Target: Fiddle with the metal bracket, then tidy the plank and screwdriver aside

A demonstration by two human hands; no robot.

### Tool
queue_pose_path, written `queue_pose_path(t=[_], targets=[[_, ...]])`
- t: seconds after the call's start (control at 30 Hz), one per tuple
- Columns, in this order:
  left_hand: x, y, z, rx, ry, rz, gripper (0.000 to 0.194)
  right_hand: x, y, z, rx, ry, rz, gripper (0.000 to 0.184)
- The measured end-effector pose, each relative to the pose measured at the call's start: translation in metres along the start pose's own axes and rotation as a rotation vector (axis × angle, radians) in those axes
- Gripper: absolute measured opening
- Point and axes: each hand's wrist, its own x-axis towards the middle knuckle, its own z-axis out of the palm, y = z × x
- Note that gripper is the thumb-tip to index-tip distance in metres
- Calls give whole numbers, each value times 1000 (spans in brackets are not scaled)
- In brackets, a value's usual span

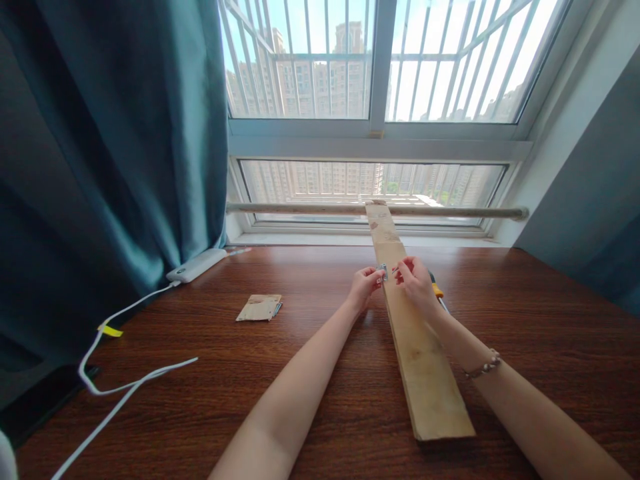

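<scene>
A long, narrow wooden board (420, 360) lies lengthwise on the brown table, its far end up by the window rail. At the board's left edge my left hand (366, 285) pinches a small silver metal hinge (383, 271) with holes in it. My right hand (414, 280) is over the board just to the right, its fingers closed on a small thin metal piece (395, 271), too small to tell its exact kind. Partly hidden behind my right hand and wrist is a screwdriver (437, 288) with a yellow and black handle.
A piece of cardboard (257, 308) with several thin metal pieces (277, 309) at its right edge lies left of my hands. Farther left are a white power strip (197, 265) and a white cable (115, 393). A dark curtain (125, 133) and a horizontal rail (310, 209) border the table.
</scene>
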Motion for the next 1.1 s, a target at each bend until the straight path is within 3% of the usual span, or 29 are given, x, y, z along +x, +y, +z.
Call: queue_pose_path(t=[0.1, 0.2, 0.27, 0.4, 0.47, 0.7, 1.1], targets=[[1, -1, -1, 4, 11, 4, 30, 4, -3, -4, 331, 62, 212, 19], [1, -2, -1, -1, 9, 9, 30, 7, -7, -9, 329, 22, 283, 18], [1, -2, -1, -2, 1, 12, 30, 11, -8, -10, 152, -38, 230, 19], [2, -3, -2, 16, -4, 28, 31, 25, -1, -6, -422, -129, -13, 21], [4, -3, -3, 30, -2, 28, 32, 31, 5, -3, -561, -131, -60, 18], [6, -5, -4, 21, -7, 29, 31, 31, 12, 3, -569, -117, -185, 15], [4, 0, -2, 44, 1, 10, 35, 24, 11, 10, -573, -88, -265, 16]])
